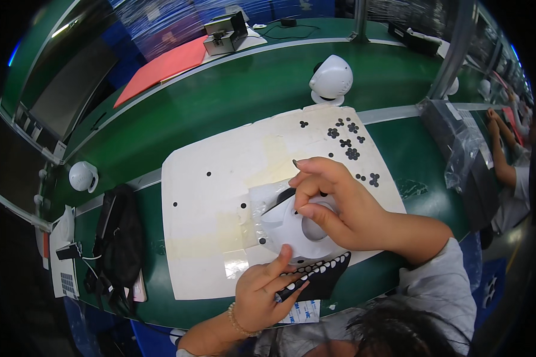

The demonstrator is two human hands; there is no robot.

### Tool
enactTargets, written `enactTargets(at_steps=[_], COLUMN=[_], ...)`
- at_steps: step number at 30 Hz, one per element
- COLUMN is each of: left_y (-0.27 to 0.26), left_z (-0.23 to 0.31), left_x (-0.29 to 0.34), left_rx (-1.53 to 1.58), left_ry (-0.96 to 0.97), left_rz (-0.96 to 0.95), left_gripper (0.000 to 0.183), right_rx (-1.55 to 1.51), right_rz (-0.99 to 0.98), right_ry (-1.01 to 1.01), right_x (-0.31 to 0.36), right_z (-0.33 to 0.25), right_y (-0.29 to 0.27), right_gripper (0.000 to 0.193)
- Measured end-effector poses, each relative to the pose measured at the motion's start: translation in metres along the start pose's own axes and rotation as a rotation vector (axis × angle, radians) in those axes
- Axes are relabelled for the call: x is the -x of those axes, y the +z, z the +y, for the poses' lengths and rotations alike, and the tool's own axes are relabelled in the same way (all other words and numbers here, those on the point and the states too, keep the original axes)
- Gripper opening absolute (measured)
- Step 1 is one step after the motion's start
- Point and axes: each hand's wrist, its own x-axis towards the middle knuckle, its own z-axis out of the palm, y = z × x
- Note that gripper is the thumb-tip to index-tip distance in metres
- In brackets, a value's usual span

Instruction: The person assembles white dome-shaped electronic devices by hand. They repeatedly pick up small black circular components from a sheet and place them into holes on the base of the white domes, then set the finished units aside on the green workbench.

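Observation:
A white rounded device (307, 229) with a dark face lies on clear plastic wrap at the near middle of a cream board (208, 232). My left hand (262, 294) grips a black sheet of round pads (327, 276) with white dots where pads have come off. Its index fingertip reaches the device's near edge. Over the device is my right hand (339, 202), fingers curled, with a small dark round pad (295, 163) at a fingertip. Part of the device is hidden under that hand.
Black round pads (352, 153) lie grouped at the board's far right. Another white device (332, 80) stands beyond it. A black bag (119, 238) lies left, a grey box (458, 149) with plastic right. A co-worker's arm (503, 154) shows at far right.

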Motion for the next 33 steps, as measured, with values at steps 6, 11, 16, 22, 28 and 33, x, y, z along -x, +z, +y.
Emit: enactTargets(at_steps=[6, 11, 16, 22, 28, 33], left_y=[0.0, 0.0, -0.003, -0.002, -0.001, -0.001], left_z=[0.003, 0.003, 0.001, 0.0, -0.001, -0.002], left_x=[-0.004, -0.005, -0.003, -0.003, -0.003, -0.004], left_rx=[-0.03, -0.042, -0.026, -0.01, -0.009, -0.041], left_ry=[-0.002, -0.007, -0.009, 0.002, -0.005, -0.012], left_rz=[-0.011, -0.035, -0.028, 0.007, -0.009, -0.025], left_gripper=[0.016, 0.015, 0.015, 0.015, 0.015, 0.015], right_rx=[-0.002, -0.007, -0.221, 0.259, -0.248, 0.121], right_rz=[-0.014, -0.036, 0.084, -0.011, 0.055, 0.313], right_ry=[0.0, 0.007, -0.068, -0.433, -0.313, -0.246], right_x=[0.0, -0.002, 0.002, 0.014, 0.028, 0.01], right_z=[0.002, 0.001, 0.004, 0.002, 0.005, 0.055], right_y=[-0.001, -0.004, 0.002, -0.006, -0.012, -0.053], right_gripper=[0.054, 0.054, 0.052, 0.049, 0.053, 0.063])
